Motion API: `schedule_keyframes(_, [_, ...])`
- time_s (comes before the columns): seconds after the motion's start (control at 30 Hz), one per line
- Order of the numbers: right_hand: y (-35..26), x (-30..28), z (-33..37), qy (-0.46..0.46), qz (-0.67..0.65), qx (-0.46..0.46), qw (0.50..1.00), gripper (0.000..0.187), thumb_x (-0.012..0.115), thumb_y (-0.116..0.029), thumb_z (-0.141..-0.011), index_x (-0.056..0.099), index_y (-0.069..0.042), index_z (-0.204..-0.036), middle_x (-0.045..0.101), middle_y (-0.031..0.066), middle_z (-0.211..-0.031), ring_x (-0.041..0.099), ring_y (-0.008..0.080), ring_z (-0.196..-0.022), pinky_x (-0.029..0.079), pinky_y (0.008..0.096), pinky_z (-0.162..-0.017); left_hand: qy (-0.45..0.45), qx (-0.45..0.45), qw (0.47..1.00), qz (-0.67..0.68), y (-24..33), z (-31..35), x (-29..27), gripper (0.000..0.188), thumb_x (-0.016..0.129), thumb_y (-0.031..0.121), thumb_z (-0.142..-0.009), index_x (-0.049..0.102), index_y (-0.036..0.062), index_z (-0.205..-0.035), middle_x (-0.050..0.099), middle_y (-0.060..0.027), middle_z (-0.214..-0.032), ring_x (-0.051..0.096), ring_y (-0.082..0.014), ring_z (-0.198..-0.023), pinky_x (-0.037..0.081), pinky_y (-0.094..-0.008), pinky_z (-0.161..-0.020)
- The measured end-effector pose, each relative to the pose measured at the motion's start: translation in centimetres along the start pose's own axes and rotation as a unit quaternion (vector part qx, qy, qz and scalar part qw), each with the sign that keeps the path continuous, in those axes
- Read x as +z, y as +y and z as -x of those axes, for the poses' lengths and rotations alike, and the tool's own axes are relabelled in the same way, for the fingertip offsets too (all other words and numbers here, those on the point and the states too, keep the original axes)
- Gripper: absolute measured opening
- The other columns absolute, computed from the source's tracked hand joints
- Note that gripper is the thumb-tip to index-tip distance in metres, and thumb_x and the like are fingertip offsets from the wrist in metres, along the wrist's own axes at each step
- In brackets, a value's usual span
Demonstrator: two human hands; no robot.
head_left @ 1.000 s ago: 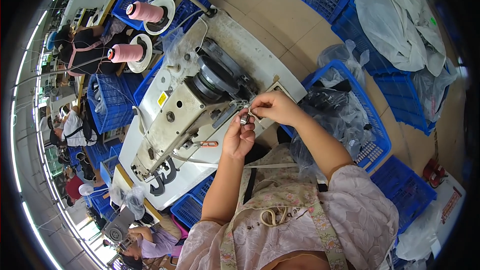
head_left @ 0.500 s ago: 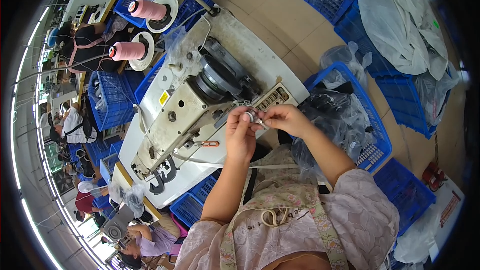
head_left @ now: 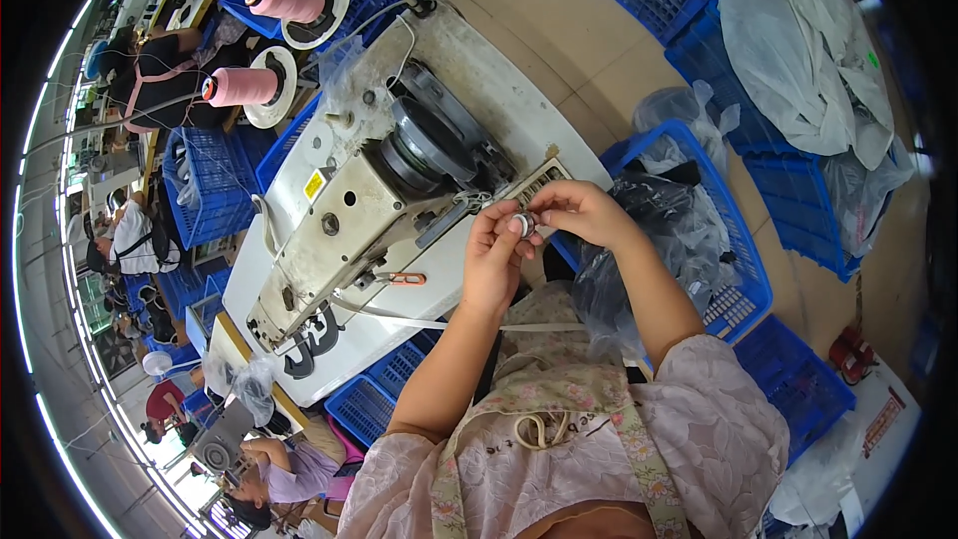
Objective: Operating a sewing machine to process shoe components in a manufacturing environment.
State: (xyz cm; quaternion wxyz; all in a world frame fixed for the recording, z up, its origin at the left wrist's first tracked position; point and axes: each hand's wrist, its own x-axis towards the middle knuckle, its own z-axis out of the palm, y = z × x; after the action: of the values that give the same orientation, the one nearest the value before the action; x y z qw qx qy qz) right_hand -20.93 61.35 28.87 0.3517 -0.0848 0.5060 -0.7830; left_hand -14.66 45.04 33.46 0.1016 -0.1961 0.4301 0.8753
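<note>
Held in my left hand point(head_left: 496, 258) is a small round silver bobbin case point(head_left: 523, 226), with the thumb pressed on its side and the fingers curled behind it. My right hand point(head_left: 582, 212) is closed in a pinch right beside the case; whatever lies between its fingertips is too small to make out. Both hands hover over the near edge of the white sewing table point(head_left: 519, 90), close to the sewing machine's point(head_left: 339, 225) black handwheel point(head_left: 431, 140). An orange-handled tool point(head_left: 406, 279) lies on the table beside the machine.
Two pink thread cones point(head_left: 286, 0) stand at the far left. A blue basket point(head_left: 740, 274) of plastic-wrapped dark pieces sits to my right, with further blue crates point(head_left: 798, 202) behind it. Dark curved pieces point(head_left: 317, 334) lie near the needle end. Other people sit at the left.
The silver piece and the white round piece, seen apart between my hands before, now appear as one round item in my left hand. My hands have shifted slightly right, and the view has moved a little.
</note>
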Motion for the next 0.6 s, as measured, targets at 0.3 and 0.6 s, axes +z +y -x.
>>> schedule_keyframes(0.3, [2.7,-2.0,-2.5,0.189,-0.002,-0.04,0.981,0.013,0.053,-0.005,-0.084,0.063,-0.001,-0.091,0.06,0.0011,-0.079,0.054,0.0074,-0.07,0.042,0.0208,-0.063,0.001,-0.042,0.999,0.027,0.1,1.4,-1.0,0.022,0.054,0.012,-0.091,0.051,0.004,-0.112,0.062,-0.0132,-0.096,0.061,-0.0163,-0.074,0.05,-0.0241,-0.064])
schedule_keyframes(0.6, [6.5,2.4,-3.9,-0.092,0.056,0.18,0.978,0.012,0.049,-0.01,-0.084,0.059,-0.002,-0.084,0.059,0.0052,-0.077,0.056,0.0134,-0.065,0.047,0.027,-0.057,-0.053,-0.053,0.996,0.048,0.7,2.5,0.5,0.025,0.055,0.012,-0.091,0.05,0.0025,-0.114,0.062,-0.0144,-0.098,0.062,-0.0173,-0.076,0.05,-0.0256,-0.065])
